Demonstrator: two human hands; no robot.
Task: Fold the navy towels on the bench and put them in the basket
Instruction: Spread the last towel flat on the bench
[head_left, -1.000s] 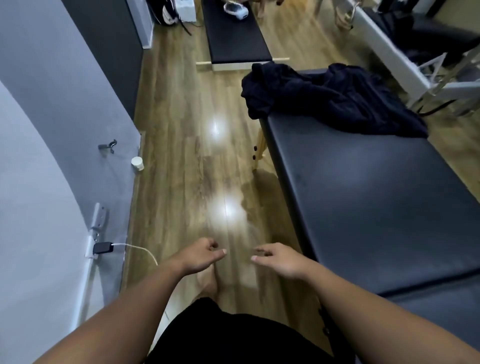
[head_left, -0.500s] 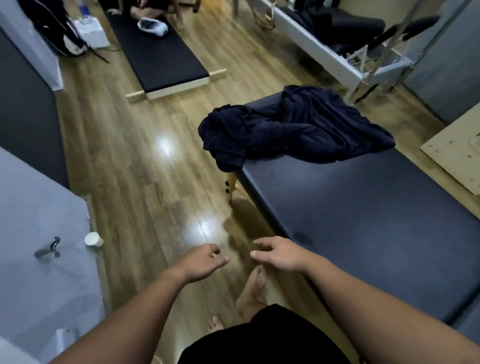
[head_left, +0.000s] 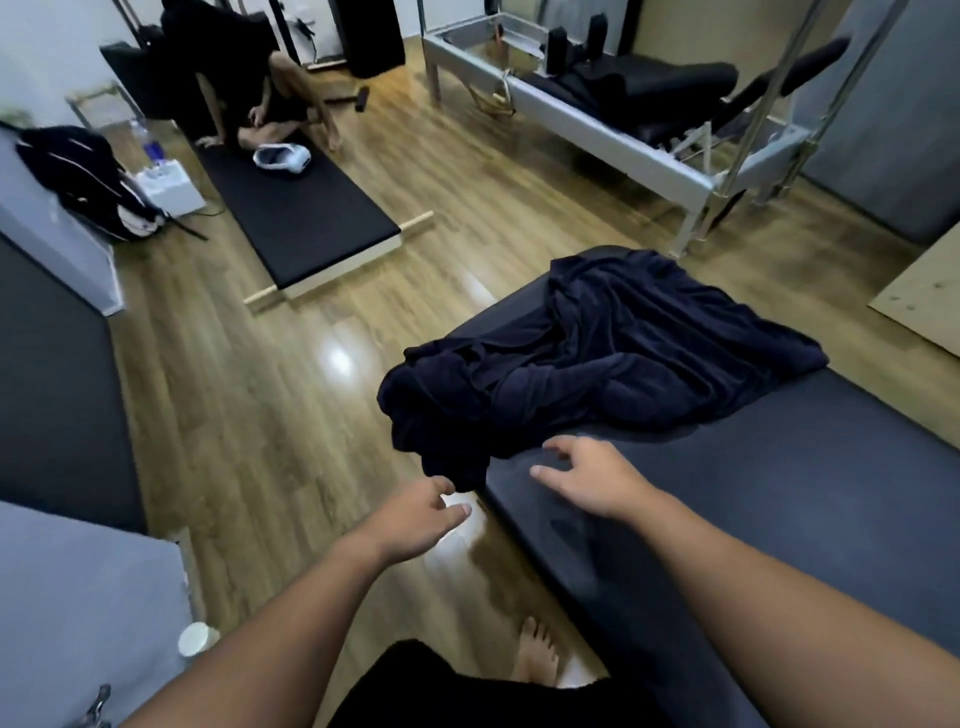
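A crumpled heap of navy towels lies across the far end of the black padded bench, one corner hanging over the bench's left edge. My left hand hovers over the floor just below that hanging corner, fingers loosely curled, holding nothing. My right hand is above the bench surface just short of the heap, fingers spread and relaxed. No basket is in view.
A low black mat platform with a white headset lies on the wood floor ahead; a person sits at its far end. A metal-framed exercise machine stands at the back right. A white cup sits by the left wall.
The view has swung right and forward toward the bench. Both hands have moved up close to the towel heap; the right hand is now over the bench.
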